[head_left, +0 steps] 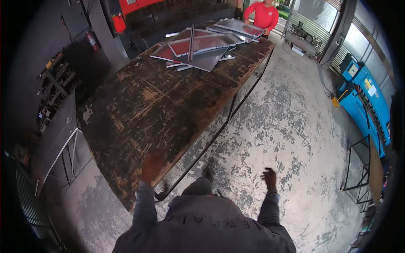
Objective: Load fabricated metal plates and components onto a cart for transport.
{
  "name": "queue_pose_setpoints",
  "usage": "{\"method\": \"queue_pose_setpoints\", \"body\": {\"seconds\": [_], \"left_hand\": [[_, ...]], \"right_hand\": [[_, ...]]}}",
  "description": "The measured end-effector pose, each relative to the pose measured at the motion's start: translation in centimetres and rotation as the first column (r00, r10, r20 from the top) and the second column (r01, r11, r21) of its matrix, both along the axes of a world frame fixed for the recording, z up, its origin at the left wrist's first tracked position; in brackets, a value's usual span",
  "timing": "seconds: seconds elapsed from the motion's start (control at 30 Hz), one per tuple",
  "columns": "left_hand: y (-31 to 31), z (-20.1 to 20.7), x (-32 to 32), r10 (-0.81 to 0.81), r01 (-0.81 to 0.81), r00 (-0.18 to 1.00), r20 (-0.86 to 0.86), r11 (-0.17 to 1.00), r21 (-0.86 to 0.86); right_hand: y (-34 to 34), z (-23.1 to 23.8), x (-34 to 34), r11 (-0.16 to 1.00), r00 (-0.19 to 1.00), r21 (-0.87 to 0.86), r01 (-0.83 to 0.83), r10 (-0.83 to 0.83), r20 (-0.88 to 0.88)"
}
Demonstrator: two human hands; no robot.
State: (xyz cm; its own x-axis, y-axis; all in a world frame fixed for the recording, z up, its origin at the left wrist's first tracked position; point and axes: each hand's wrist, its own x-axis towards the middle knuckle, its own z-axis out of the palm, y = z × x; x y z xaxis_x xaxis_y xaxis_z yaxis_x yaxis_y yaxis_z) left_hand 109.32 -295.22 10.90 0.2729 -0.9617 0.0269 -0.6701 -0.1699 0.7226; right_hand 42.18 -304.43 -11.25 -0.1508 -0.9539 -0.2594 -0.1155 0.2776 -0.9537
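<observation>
at the near edge of a worn wooden table (pixel 160 105)
left hand (pixel 152 166) rests there, blurred, fingers unclear; right hand (pixel 269 178) hangs empty, fingers loosely curled; metal sheets (pixel 202 46) far off.

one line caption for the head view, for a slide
Left hand on worn table, right hand free; metal sheets at far end.

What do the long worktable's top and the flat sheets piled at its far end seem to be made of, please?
The dark worn worktable top looks like wood with a mostly scraped-off dark coating: pale scratches and bare patches show through. The grey flat sheets appear to be sheet metal, smooth and dully reflective, with folded edges.
</observation>
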Motion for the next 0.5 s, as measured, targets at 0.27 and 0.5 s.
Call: {"method": "queue_pose_setpoints", "body": {"seconds": [0.27,0.5], "left_hand": [[-46.8,7.9,6.0,-0.079,0.239,0.932,0.355,0.869,-0.434],[-81.4,8.2,2.1,0.309,-0.216,0.888,0.341,0.934,-0.284]], "right_hand": [[2.3,-15.9,-1.8,0.5,0.369,0.671,-0.548,0.864,-0.343],[-21.3,-17.0,-7.8,0.277,0.016,0.703,-0.655,0.935,-0.353]]}}
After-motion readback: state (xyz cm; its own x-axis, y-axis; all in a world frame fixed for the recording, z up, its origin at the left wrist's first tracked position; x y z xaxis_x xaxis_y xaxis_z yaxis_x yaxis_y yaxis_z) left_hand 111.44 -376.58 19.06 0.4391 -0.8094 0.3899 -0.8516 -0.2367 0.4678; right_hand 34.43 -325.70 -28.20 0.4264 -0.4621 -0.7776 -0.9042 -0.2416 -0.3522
